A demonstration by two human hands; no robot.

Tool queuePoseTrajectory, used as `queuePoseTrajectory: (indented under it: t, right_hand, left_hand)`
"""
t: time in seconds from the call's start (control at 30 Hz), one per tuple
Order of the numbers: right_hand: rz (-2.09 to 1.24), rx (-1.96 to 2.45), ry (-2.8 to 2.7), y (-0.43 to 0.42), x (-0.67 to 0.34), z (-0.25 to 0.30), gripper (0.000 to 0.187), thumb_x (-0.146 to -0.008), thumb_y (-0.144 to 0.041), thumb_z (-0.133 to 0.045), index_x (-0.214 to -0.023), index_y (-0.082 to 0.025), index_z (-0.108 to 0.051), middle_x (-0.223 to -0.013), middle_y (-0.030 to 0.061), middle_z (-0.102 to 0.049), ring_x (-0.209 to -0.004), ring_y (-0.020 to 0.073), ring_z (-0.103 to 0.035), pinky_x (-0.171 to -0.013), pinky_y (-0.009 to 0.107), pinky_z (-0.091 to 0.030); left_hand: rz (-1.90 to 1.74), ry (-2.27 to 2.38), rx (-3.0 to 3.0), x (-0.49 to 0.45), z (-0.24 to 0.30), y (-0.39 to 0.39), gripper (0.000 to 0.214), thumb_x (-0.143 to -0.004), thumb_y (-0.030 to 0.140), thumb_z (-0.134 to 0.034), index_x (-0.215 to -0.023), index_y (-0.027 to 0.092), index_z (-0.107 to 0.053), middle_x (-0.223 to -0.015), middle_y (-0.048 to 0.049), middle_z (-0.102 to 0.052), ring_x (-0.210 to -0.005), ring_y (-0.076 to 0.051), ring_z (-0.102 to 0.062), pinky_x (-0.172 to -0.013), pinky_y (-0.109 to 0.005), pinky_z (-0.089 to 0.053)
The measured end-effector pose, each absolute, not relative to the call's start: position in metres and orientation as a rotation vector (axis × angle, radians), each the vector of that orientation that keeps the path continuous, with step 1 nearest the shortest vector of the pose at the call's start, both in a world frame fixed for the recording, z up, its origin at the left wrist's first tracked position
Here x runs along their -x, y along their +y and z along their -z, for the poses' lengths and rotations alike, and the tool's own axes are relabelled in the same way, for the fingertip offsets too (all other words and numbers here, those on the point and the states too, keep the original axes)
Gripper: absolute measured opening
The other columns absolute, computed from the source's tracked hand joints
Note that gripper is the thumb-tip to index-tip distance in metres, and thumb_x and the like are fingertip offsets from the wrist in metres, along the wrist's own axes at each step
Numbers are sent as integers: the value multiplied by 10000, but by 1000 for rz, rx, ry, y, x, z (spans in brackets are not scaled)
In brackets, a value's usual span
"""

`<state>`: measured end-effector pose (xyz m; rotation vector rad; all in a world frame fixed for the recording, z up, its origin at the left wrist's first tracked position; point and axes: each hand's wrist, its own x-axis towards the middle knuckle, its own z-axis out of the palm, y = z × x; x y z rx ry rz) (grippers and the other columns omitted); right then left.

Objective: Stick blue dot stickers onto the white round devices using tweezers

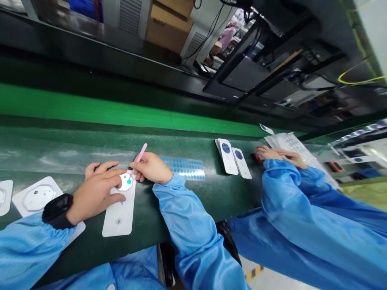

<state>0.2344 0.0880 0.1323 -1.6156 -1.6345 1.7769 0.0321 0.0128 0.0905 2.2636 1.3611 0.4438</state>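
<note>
A white panel [120,221] with rounded corners lies on the green bench, a pale camera-shaped plate [124,186] at its upper end. On that plate sits a small blue round sticker [129,182]. My left hand [96,191], with a black watch at the wrist, rests over the panel's left side, fingers spread and stretched out. Pink tweezers [140,153] are pinched in my right hand [152,167], their tip down beside the blue sticker. To the right of this hand lies a clear sheet of blue round stickers [189,168].
More white panels [39,195] lie at the left, partly under my left forearm. Stacked panels with dark round parts [228,157] lie right of the sticker sheet. A co-worker's hands [276,155] are at the far right, near a plastic-covered sheet [298,149]. A green ledge [121,114] runs behind.
</note>
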Motion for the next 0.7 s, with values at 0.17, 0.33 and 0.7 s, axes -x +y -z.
queuePoseTrajectory:
  t: [0.17, 0.33, 0.7]
  right_hand:
    - [-1762, 1624, -1625, 88, -234, -132, 311, -982, -98, -680, -687, -152, -600, -518, -32, -624, -436, 94, -609, -404, 153, -473]
    - [-1767, 1613, -1614, 88, -234, -131, 306, -974, -86, -691, -689, -150, -600, -533, -35, -628, -436, 87, -610, -400, 148, -477]
    - [-1784, 1584, -1619, 88, -234, -132, 309, -976, -85, -682, -686, -151, -599, -511, -36, -613, -427, 83, -601, -408, 139, -469]
  left_hand:
    - [-485, 1343, -2313, -30, -87, 12, 285, -780, 392, -814, -698, 248, -583, -1302, -2, -791, -1386, -429, -548, -1067, -629, -281]
    - [-576, 1330, -2393, -29, -86, 12, 269, -760, 407, -846, -745, 262, -620, -1198, -2, -804, -1283, -381, -597, -1006, -558, -313]
    - [-693, 1346, -2485, -31, -88, 9, 247, -734, 357, -887, -801, 268, -667, -1096, -22, -794, -1132, -344, -631, -882, -476, -310]
